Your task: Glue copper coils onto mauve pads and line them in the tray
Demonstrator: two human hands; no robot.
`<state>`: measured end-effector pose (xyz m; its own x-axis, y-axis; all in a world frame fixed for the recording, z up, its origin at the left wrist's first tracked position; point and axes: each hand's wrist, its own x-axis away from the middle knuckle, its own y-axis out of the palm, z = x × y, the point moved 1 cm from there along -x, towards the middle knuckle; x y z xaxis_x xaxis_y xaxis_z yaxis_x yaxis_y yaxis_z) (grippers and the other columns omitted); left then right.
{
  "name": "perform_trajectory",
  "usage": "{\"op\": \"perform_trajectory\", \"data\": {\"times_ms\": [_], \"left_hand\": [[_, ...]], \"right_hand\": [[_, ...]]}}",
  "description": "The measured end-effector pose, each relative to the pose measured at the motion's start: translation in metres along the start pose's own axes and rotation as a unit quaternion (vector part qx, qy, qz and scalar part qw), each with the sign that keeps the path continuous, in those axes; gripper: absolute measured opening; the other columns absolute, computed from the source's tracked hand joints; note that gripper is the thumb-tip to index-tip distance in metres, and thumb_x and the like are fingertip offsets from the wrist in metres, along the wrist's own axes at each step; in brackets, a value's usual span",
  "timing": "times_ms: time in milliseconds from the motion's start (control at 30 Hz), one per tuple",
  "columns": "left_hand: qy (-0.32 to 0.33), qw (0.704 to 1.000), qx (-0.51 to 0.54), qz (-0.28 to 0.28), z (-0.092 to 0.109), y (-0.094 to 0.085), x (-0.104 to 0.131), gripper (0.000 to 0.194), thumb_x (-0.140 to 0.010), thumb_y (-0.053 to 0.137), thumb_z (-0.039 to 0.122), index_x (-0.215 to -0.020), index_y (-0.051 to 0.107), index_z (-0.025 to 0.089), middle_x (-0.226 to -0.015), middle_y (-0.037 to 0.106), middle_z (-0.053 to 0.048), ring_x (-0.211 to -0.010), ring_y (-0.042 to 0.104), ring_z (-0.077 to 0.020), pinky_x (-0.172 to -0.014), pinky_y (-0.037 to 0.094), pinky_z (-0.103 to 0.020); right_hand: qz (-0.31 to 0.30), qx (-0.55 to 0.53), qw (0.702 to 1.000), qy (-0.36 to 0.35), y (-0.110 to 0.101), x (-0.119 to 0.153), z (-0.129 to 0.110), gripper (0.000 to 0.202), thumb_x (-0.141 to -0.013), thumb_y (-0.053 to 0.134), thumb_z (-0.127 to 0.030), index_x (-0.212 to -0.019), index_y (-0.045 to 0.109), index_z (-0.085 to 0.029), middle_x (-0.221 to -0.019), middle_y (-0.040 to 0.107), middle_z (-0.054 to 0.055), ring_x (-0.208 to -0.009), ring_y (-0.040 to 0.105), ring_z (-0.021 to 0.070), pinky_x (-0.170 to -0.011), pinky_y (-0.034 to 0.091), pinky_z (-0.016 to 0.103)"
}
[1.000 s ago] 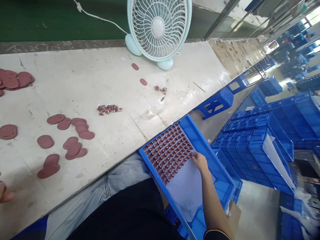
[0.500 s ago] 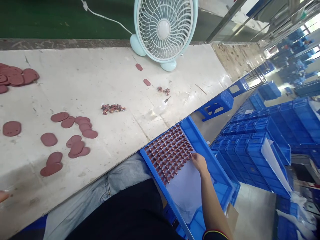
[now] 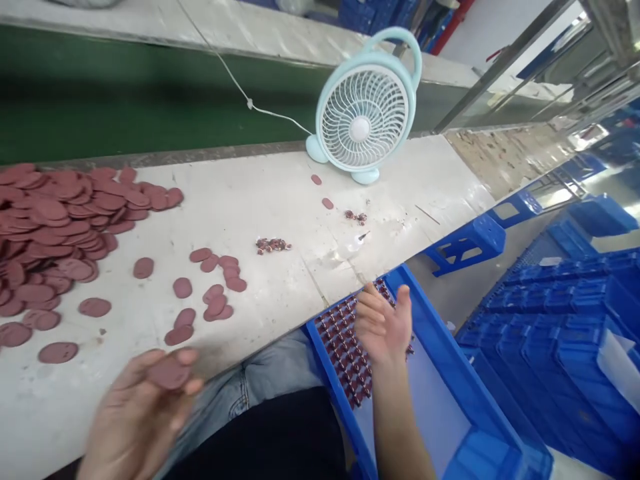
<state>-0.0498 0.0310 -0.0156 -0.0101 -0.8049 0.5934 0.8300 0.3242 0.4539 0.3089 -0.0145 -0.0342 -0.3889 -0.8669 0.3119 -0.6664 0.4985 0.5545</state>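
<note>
Above tray, right hand (image 3: 383,327), left holding disc (image 3: 170,373)

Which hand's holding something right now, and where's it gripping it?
The left hand holds a reddish oval disc by its edges; the right hand appears empty.

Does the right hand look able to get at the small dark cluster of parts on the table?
Probably yes: the right hand looks empty, and only bare tabletop shows between it and the cluster.
</note>
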Motion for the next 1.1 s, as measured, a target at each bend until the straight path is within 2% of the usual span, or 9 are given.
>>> {"op": "perform_trajectory", "data": {"times_ms": [133, 267, 333, 400, 500, 633, 767, 900, 1100], "left_hand": [[-0.021, 0.994, -0.010, -0.110, -0.022, 0.033, 0.019, 0.023, -0.073, 0.084, 0.027, -0.095, 0.077, 0.031, -0.099, 0.081, -0.001, -0.067, 0.074, -0.0180, -0.039, 0.046, -0.014], [-0.033, 0.982, 0.034, -0.182, -0.031, 0.042, 0.027, 0.020, -0.081, 0.078, 0.028, -0.101, 0.075, 0.026, -0.112, 0.078, -0.009, -0.077, 0.077, -0.0194, -0.044, 0.050, -0.013], [-0.043, 0.974, 0.060, -0.213, -0.034, 0.039, 0.024, 0.017, -0.085, 0.074, 0.027, -0.102, 0.073, 0.025, -0.114, 0.077, -0.010, -0.081, 0.078, -0.0206, -0.045, 0.051, -0.013], [-0.052, 0.969, 0.076, -0.227, -0.038, 0.036, 0.021, 0.015, -0.087, 0.072, 0.025, -0.102, 0.072, 0.024, -0.111, 0.078, -0.009, -0.085, 0.078, -0.0214, -0.048, 0.052, -0.014], [-0.061, 0.967, 0.095, -0.227, -0.043, 0.037, 0.018, 0.015, -0.088, 0.070, 0.025, -0.103, 0.071, 0.023, -0.105, 0.078, -0.008, -0.092, 0.077, -0.0232, -0.052, 0.056, -0.016], [-0.083, 0.970, 0.079, -0.214, -0.043, 0.043, 0.018, 0.018, -0.090, 0.068, 0.028, -0.104, 0.072, 0.018, -0.097, 0.077, -0.008, -0.077, 0.076, -0.0180, -0.048, 0.053, -0.014], [-0.099, 0.977, 0.045, -0.182, -0.039, 0.048, 0.016, 0.022, -0.089, 0.068, 0.033, -0.103, 0.072, 0.016, -0.091, 0.076, -0.008, -0.056, 0.070, -0.0116, -0.040, 0.051, -0.014], [-0.105, 0.977, 0.049, -0.177, -0.039, 0.050, 0.016, 0.016, -0.089, 0.069, 0.033, -0.097, 0.072, 0.019, -0.089, 0.077, -0.007, -0.064, 0.073, -0.0159, -0.041, 0.054, -0.016], [-0.095, 0.965, 0.067, -0.235, -0.036, 0.048, 0.019, 0.034, -0.077, 0.081, 0.021, -0.110, 0.076, 0.020, -0.128, 0.070, -0.013, -0.073, 0.073, -0.0147, -0.049, 0.055, -0.014]], "right_hand": [[-0.138, -0.157, 0.977, 0.043, 0.060, -0.053, 0.013, 0.059, -0.091, 0.052, -0.065, -0.122, 0.059, -0.015, -0.086, 0.061, -0.002, -0.057, 0.051, 0.0028, -0.035, 0.040, 0.004], [-0.226, -0.250, 0.937, 0.097, 0.085, -0.078, 0.003, 0.025, -0.095, 0.060, -0.037, -0.107, 0.061, -0.016, -0.076, 0.059, -0.005, -0.057, 0.055, 0.0025, -0.043, 0.048, 0.005], [-0.242, -0.269, 0.925, 0.118, 0.094, -0.066, -0.001, 0.024, -0.096, 0.059, -0.039, -0.102, 0.062, -0.016, -0.074, 0.061, -0.004, -0.054, 0.057, 0.0037, -0.044, 0.051, 0.009], [-0.230, -0.239, 0.937, 0.108, 0.104, -0.039, 0.000, 0.034, -0.096, 0.054, -0.048, -0.105, 0.064, -0.016, -0.071, 0.063, -0.002, -0.051, 0.059, 0.0070, -0.042, 0.053, 0.015], [-0.141, -0.018, 0.990, -0.024, 0.119, 0.013, 0.007, 0.033, -0.097, 0.052, -0.048, -0.102, 0.068, -0.020, -0.062, 0.064, -0.001, -0.042, 0.058, 0.0116, -0.032, 0.047, 0.020], [-0.146, 0.114, 0.981, -0.064, 0.135, 0.060, 0.024, 0.027, -0.089, 0.063, -0.050, -0.103, 0.066, -0.027, -0.062, 0.063, 0.000, -0.043, 0.056, 0.0165, -0.029, 0.043, 0.026], [-0.147, 0.134, 0.978, -0.057, 0.137, 0.067, 0.033, 0.028, -0.091, 0.060, -0.052, -0.106, 0.064, -0.028, -0.063, 0.062, 0.001, -0.041, 0.054, 0.0166, -0.028, 0.039, 0.027], [-0.128, 0.151, 0.977, -0.079, 0.137, 0.067, 0.034, 0.028, -0.091, 0.061, -0.050, -0.108, 0.061, -0.028, -0.071, 0.064, 0.002, -0.045, 0.059, 0.0179, -0.032, 0.045, 0.030], [-0.155, 0.176, 0.967, -0.098, 0.143, 0.073, 0.036, 0.029, -0.091, 0.063, -0.044, -0.116, 0.057, -0.029, -0.075, 0.062, 0.000, -0.056, 0.066, 0.0194, -0.040, 0.052, 0.029]]}}
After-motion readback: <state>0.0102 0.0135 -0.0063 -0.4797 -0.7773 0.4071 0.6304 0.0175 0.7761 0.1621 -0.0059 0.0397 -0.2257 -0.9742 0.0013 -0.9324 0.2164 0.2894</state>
